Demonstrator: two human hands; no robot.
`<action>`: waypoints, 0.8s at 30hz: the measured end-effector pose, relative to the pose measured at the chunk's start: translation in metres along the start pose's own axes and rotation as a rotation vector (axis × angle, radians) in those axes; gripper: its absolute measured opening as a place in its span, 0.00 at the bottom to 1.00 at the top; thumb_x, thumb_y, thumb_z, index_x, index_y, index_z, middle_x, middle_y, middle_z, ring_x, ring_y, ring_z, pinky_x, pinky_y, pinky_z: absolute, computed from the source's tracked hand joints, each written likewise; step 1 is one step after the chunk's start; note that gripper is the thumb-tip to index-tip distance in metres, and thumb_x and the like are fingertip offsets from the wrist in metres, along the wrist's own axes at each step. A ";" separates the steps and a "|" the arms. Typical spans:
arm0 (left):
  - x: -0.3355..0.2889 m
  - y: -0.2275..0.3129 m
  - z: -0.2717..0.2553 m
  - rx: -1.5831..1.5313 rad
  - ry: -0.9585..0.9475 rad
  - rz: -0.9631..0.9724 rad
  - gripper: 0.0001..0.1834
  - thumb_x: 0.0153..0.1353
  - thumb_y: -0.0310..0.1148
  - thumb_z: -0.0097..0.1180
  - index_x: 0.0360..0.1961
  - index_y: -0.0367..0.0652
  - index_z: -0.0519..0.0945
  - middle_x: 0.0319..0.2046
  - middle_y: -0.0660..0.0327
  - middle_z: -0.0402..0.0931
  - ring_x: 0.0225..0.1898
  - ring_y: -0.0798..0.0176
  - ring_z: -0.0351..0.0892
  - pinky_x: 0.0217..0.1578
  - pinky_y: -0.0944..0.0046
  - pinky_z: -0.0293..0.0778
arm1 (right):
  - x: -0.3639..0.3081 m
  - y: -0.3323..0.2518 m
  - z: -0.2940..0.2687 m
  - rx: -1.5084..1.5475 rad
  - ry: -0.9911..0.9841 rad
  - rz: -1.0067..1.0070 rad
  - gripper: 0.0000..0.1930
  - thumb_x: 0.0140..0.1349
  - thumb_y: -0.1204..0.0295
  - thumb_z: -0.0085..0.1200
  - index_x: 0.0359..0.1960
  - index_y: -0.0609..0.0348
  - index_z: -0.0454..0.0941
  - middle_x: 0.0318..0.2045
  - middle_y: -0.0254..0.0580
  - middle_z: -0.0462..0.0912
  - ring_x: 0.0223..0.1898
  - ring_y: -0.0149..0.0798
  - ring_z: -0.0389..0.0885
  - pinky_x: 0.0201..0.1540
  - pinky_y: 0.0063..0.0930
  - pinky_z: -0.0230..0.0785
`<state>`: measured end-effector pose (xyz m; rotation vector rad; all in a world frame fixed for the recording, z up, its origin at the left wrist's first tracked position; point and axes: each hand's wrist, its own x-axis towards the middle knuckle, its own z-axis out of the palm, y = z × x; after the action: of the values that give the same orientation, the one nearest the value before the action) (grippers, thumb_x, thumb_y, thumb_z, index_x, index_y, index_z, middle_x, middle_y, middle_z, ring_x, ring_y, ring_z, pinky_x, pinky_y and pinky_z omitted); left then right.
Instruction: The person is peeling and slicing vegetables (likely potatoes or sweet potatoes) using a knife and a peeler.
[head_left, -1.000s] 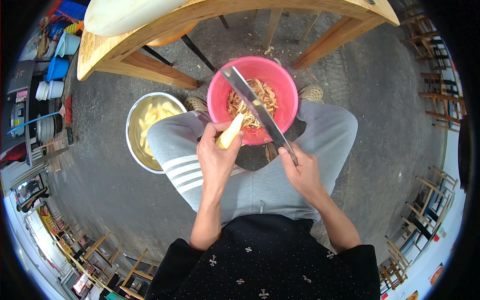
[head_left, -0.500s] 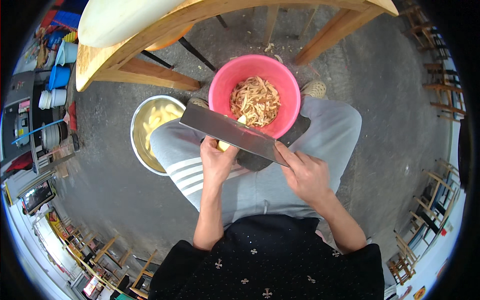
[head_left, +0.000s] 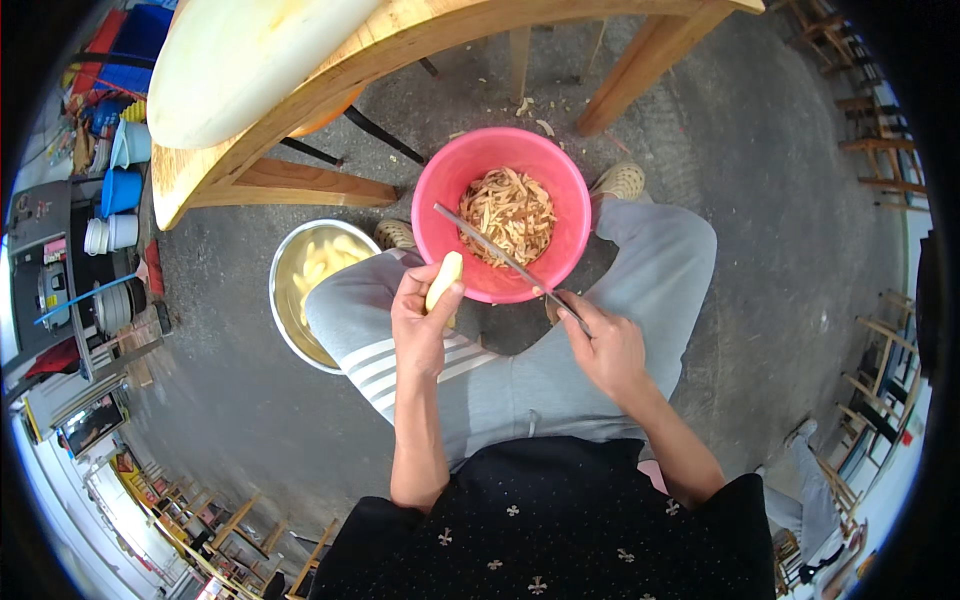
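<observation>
My left hand is closed around a peeled, pale yellow root vegetable, held upright between thumb and fingers. My right hand grips a cleaver. Its blade shows nearly edge-on and slants up to the left over a pink basin. Inside that basin lies a heap of brown and pale peelings. The blade and the vegetable are apart. To the left, a metal basin holds several peeled yellow pieces in liquid, partly hidden behind my left knee.
A wooden table arches across the top, bearing a large whitish rounded object. Its legs stand beyond the pink basin. Blue tubs are stacked at the left. Chairs line the right edge, where another person's leg shows.
The cleaver has turned from broadside to nearly edge-on and come away from the vegetable. My left hand has raised the vegetable slightly and tilted it upright. Another person's leg has appeared at lower right.
</observation>
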<state>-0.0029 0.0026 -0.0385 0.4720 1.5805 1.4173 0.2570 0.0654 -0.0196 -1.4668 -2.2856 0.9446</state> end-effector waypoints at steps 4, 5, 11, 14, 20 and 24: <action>-0.006 0.011 0.007 -0.393 -0.103 -0.183 0.18 0.75 0.35 0.63 0.60 0.39 0.78 0.51 0.59 0.84 0.53 0.62 0.83 0.54 0.60 0.80 | -0.004 -0.008 -0.003 0.299 -0.015 0.155 0.14 0.76 0.60 0.59 0.51 0.56 0.88 0.22 0.47 0.82 0.22 0.43 0.83 0.28 0.39 0.74; -0.007 0.015 0.010 -0.498 -0.102 -0.289 0.18 0.77 0.39 0.61 0.60 0.40 0.78 0.51 0.58 0.84 0.53 0.60 0.83 0.54 0.59 0.81 | -0.006 -0.011 -0.004 0.402 0.015 0.200 0.14 0.77 0.60 0.58 0.49 0.58 0.88 0.19 0.45 0.79 0.19 0.36 0.79 0.26 0.37 0.71; 0.003 -0.006 0.005 -0.852 -0.060 -0.500 0.20 0.79 0.47 0.56 0.61 0.45 0.79 0.54 0.59 0.83 0.53 0.61 0.81 0.53 0.57 0.80 | -0.019 -0.001 0.014 0.562 -0.035 0.293 0.16 0.78 0.62 0.59 0.34 0.62 0.81 0.17 0.32 0.64 0.21 0.24 0.62 0.25 0.32 0.60; 0.000 -0.009 0.005 -0.675 0.086 -0.363 0.21 0.80 0.49 0.55 0.60 0.45 0.79 0.55 0.59 0.83 0.49 0.61 0.83 0.52 0.58 0.79 | -0.027 -0.012 0.006 0.593 -0.061 0.315 0.18 0.78 0.61 0.59 0.31 0.62 0.79 0.18 0.30 0.63 0.23 0.23 0.61 0.25 0.31 0.58; -0.008 0.008 0.001 -0.723 0.012 -0.331 0.19 0.80 0.46 0.56 0.59 0.43 0.77 0.59 0.58 0.81 0.57 0.58 0.83 0.62 0.52 0.81 | -0.051 -0.023 0.008 0.630 -0.137 0.377 0.18 0.78 0.63 0.58 0.31 0.62 0.78 0.18 0.30 0.64 0.23 0.23 0.62 0.25 0.31 0.58; -0.020 0.014 0.004 -0.684 0.077 -0.248 0.17 0.78 0.39 0.60 0.59 0.41 0.75 0.61 0.54 0.80 0.64 0.55 0.81 0.68 0.47 0.80 | -0.053 -0.033 0.002 0.634 -0.081 0.337 0.17 0.78 0.63 0.58 0.32 0.62 0.79 0.17 0.30 0.65 0.22 0.23 0.63 0.25 0.31 0.59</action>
<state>0.0065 -0.0075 -0.0176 -0.1803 1.0646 1.6727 0.2564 0.0087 0.0072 -1.5369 -1.5631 1.6555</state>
